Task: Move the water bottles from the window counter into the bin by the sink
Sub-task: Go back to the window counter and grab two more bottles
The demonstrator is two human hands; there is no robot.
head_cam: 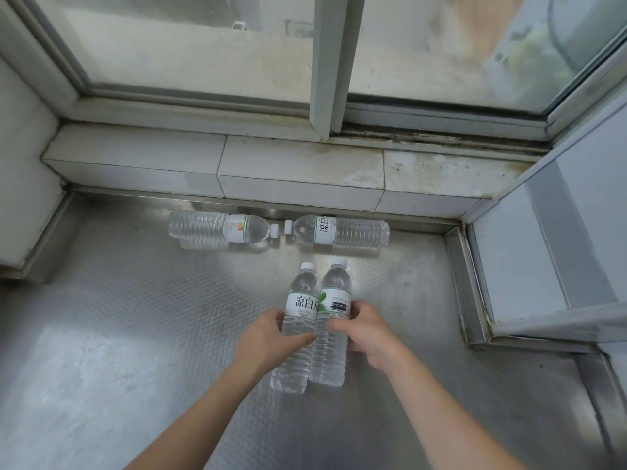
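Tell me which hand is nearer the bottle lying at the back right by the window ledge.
Right. The right hand sits below the back-right bottle, wrapped around a nearer bottle with a leaf label. The left hand grips its neighbour further left, so farther away.

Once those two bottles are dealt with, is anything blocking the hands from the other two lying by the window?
Nothing visible does. The left hand and right hand hold two bottles side by side. Beyond them, the bare steel counter runs clear to the left lying bottle and right lying bottle, cap to cap. The bin is out of view.
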